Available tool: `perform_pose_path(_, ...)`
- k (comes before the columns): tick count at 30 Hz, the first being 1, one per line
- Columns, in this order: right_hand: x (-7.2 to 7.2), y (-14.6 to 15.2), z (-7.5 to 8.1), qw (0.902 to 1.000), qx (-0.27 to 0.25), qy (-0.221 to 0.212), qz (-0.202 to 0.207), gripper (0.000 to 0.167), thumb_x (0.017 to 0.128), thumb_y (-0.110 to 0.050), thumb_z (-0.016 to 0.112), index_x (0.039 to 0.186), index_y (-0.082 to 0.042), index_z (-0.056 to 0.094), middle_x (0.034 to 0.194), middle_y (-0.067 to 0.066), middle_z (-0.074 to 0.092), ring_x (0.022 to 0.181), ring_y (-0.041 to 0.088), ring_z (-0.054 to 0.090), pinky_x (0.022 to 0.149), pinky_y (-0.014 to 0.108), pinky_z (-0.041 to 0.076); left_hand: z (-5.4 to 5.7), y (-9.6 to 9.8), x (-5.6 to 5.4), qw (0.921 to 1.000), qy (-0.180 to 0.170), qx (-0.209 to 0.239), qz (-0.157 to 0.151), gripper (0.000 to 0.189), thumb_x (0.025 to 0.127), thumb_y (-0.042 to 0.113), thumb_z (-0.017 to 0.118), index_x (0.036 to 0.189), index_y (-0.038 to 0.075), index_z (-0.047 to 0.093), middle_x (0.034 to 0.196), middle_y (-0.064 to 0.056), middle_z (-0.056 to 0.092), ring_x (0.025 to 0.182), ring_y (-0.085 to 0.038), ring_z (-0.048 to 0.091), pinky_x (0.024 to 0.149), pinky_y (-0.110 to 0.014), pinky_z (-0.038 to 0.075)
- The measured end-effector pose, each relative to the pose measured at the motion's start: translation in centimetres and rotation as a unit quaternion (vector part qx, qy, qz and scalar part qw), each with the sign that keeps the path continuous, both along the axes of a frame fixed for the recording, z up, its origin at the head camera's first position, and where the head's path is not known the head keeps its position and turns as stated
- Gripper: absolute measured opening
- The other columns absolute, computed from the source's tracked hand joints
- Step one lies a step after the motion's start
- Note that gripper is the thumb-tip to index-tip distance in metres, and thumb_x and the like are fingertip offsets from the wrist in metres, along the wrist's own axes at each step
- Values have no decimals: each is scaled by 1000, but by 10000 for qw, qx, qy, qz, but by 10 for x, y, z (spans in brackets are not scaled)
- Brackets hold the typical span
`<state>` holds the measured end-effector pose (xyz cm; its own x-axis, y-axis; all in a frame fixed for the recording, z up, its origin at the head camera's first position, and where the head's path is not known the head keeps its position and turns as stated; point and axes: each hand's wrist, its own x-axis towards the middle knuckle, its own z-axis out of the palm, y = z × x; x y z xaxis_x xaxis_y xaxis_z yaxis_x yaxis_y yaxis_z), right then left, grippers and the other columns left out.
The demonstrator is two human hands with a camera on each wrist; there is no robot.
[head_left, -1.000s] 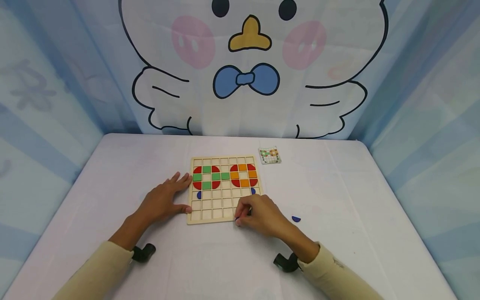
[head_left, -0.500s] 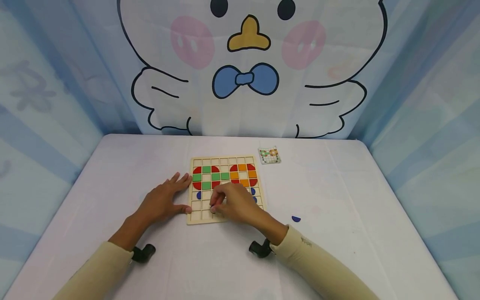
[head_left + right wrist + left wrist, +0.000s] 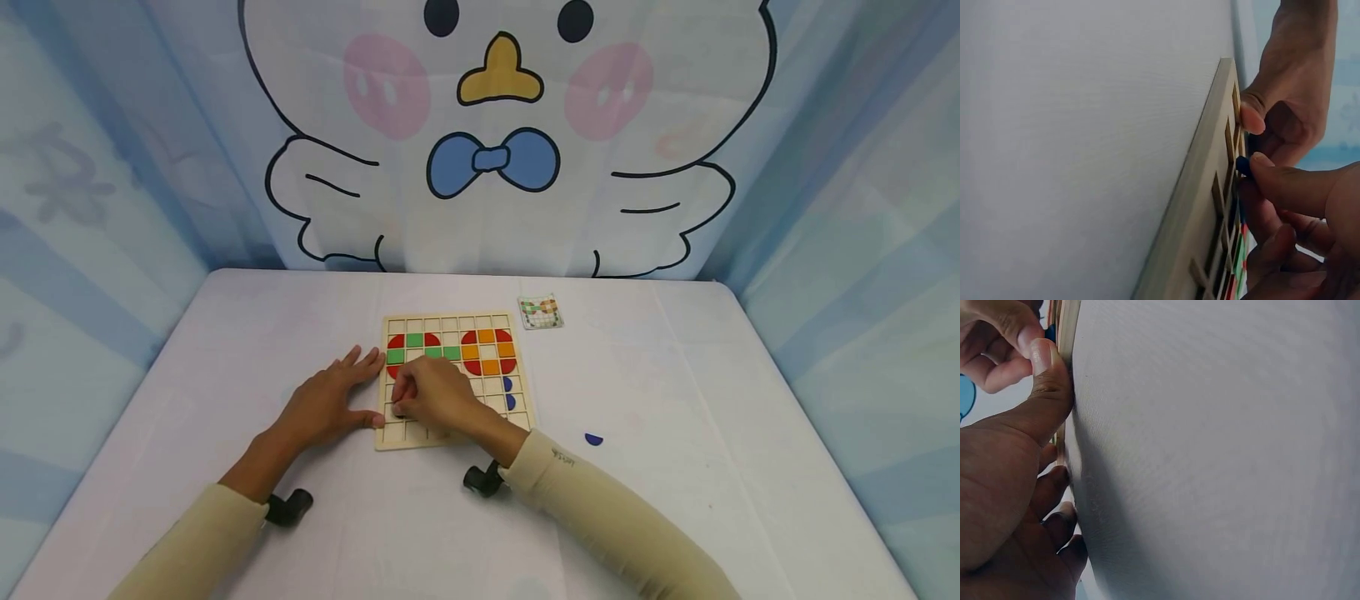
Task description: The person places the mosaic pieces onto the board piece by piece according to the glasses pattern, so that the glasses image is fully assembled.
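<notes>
A square wooden grid board (image 3: 453, 322) lies on the table, with red, green and orange tiles (image 3: 486, 336) forming two ring shapes in its upper rows. My right hand (image 3: 438, 396) pinches a small blue piece (image 3: 1244, 165) between thumb and finger, close over the board's lower left cells. My left hand (image 3: 326, 404) rests against the board's left edge, fingers spread and thumb (image 3: 1050, 381) along the rim. Two blue half-circles (image 3: 511, 402) sit in cells near the right side. The right hand covers part of the left ring and the cells below it.
One loose blue half-circle (image 3: 594, 439) lies on the white tablecloth (image 3: 675, 375) right of the board. Beyond the board's top right corner is a small pattern card (image 3: 541, 312). A curtain with a cartoon figure hangs behind the table.
My right hand has moved left across the board from its lower right corner, uncovering a second blue half-circle on the right side. The left hand stays against the board's edge.
</notes>
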<state>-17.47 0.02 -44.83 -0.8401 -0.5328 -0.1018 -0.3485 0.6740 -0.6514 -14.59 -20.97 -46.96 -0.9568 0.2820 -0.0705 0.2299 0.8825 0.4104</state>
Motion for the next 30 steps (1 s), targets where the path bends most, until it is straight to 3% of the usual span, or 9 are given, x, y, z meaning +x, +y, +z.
perform_pose_path(10, 0, -5, 4, 9982, 551, -68, -208, 17, 89, -23, 89, 80, -23, 74, 72, -7, 66, 77, 11, 61, 62, 26, 47, -1, 0, 0, 10000, -26, 16, 47, 103, 81, 49, 89, 165, 16, 38, 171, -13, 36, 157, -53, 31, 120, -74, 34)
perform_pose_path(20, 5, 14, 13, 9995, 166, 167, -231, 12, 91, -17, 86, 88, -20, 75, 80, -8, 68, 75, 10, 61, 65, 22, 49, -1, 1, 0, 10000, -26, -44, 78, 104, 81, 49, 89, 165, 15, 38, 171, -13, 36, 157, -53, 32, 119, -74, 36)
perform_pose_path(30, 16, 58, 26, 9981, -27, 225, -575, 14, 88, -15, 88, 87, -19, 75, 78, -6, 66, 79, 14, 61, 68, 30, 49, 0, 2, 1, 9999, -14, -93, 59, 105, 81, 50, 89, 165, 14, 36, 172, -13, 34, 159, -50, 29, 121, -73, 35)
